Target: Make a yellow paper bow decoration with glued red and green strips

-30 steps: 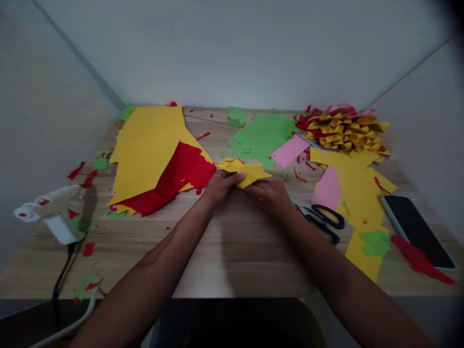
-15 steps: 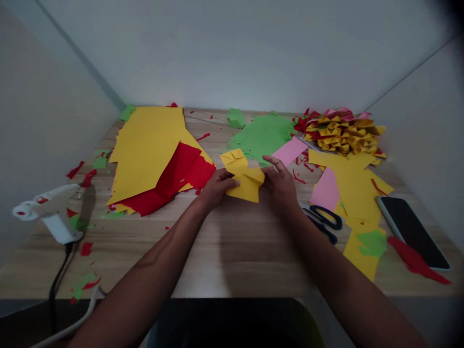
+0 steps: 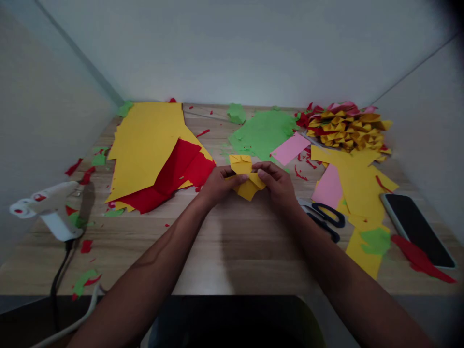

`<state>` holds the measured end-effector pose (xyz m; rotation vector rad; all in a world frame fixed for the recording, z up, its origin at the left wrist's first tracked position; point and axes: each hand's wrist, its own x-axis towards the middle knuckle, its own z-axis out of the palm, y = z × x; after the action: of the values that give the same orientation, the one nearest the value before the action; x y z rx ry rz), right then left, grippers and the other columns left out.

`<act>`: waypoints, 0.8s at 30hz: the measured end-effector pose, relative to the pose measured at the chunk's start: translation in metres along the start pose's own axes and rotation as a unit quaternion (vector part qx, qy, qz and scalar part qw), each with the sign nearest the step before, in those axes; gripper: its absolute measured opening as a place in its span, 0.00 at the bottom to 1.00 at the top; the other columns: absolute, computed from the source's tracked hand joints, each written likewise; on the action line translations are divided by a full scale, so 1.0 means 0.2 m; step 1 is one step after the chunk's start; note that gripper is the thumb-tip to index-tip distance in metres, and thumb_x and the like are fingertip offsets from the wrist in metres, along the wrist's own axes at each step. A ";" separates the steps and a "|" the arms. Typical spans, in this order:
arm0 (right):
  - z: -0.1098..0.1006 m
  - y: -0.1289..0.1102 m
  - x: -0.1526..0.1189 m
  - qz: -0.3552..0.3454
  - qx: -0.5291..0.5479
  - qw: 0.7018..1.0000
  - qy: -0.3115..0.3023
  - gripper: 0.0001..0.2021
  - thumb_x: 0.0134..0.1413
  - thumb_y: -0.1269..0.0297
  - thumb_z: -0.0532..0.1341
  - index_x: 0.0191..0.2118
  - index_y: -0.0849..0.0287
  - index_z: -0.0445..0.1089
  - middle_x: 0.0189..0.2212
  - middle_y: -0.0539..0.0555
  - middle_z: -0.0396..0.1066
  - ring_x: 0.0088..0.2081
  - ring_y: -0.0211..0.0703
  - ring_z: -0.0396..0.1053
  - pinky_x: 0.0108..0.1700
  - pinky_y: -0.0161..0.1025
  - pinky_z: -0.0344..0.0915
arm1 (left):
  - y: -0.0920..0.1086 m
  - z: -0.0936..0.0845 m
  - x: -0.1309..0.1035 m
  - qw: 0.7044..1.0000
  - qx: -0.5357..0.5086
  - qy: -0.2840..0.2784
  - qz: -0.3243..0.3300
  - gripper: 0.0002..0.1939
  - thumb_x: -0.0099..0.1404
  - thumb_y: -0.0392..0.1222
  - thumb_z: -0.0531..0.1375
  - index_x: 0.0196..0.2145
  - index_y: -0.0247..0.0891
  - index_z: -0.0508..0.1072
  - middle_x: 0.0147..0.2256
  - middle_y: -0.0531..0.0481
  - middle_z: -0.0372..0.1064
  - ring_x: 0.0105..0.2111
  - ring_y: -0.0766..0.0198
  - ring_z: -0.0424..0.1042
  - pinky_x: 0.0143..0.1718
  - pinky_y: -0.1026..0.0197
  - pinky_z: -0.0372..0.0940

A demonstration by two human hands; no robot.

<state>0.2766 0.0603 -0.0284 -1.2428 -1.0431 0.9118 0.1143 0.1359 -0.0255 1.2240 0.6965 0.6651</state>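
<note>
A folded yellow piece of paper (image 3: 249, 187) is held above the middle of the table, creased, with its lower part coming to a point. My left hand (image 3: 220, 184) pinches its left side, thumb on top. My right hand (image 3: 274, 182) grips the right side, thumb pressed on a fold and fingers behind. Just beyond the fingers is a small folded yellow piece (image 3: 240, 163); whether it joins the held paper I cannot tell. Dark-handled scissors (image 3: 328, 216) lie beside my right forearm.
On the left stand a white glue gun (image 3: 54, 210) with its cord, and large yellow sheets (image 3: 145, 145) over red paper (image 3: 181, 166). Green paper (image 3: 259, 133) lies at the back. Folded yellow pieces (image 3: 348, 128) are heaped back right. A phone (image 3: 416, 229) rests near the right edge.
My right hand has closed its raised index finger and brought its thumb onto the paper. The paper has turned, and its lower edge now forms a point.
</note>
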 end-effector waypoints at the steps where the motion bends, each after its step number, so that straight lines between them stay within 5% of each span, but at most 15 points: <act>1: 0.00 0.01 0.00 0.011 0.005 1.000 -0.004 0.15 0.51 0.49 0.65 0.36 0.55 0.72 0.31 0.50 0.71 0.33 0.40 0.68 0.36 0.37 0.66 | 0.00 0.00 0.00 1.000 -0.008 0.008 0.007 0.21 0.47 0.52 0.74 0.34 0.35 0.81 0.34 0.44 0.79 0.33 0.58 0.76 0.37 0.59 0.68; 7: -0.01 0.04 0.00 0.033 -0.012 0.999 0.010 0.15 0.51 0.51 0.65 0.27 0.56 0.66 0.21 0.46 0.64 0.24 0.36 0.61 0.28 0.35 0.60 | -0.01 -0.01 0.01 0.999 -0.043 0.016 0.027 0.21 0.50 0.57 0.71 0.33 0.36 0.79 0.31 0.46 0.77 0.32 0.59 0.75 0.35 0.60 0.67; 12: -0.02 0.01 0.01 0.059 0.008 0.998 -0.009 0.14 0.46 0.54 0.69 0.26 0.56 0.68 0.22 0.46 0.67 0.23 0.34 0.61 0.26 0.33 0.59 | 0.00 -0.03 0.03 0.990 -0.067 0.085 0.085 0.23 0.58 0.64 0.64 0.32 0.38 0.75 0.29 0.49 0.73 0.29 0.62 0.71 0.30 0.62 0.63; 17: -0.02 0.00 0.01 0.079 0.008 0.996 -0.030 0.15 0.41 0.56 0.72 0.25 0.57 0.68 0.19 0.44 0.66 0.20 0.33 0.59 0.24 0.32 0.55 | 0.01 -0.03 0.02 0.991 -0.047 0.106 0.063 0.19 0.53 0.56 0.70 0.30 0.37 0.74 0.25 0.53 0.70 0.25 0.67 0.67 0.29 0.65 0.62; 24: -0.03 0.02 0.02 0.077 0.101 0.990 0.058 0.15 0.48 0.51 0.69 0.34 0.56 0.70 0.22 0.44 0.67 0.23 0.33 0.63 0.27 0.33 0.61 | 0.01 -0.03 0.03 0.984 -0.062 0.153 0.065 0.19 0.48 0.50 0.73 0.27 0.38 0.70 0.23 0.57 0.69 0.22 0.71 0.67 0.25 0.68 0.63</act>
<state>0.2829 0.0630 -0.0326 -1.2027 -0.7503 1.0245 0.1126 0.1443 -0.0254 1.0684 0.8202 1.0055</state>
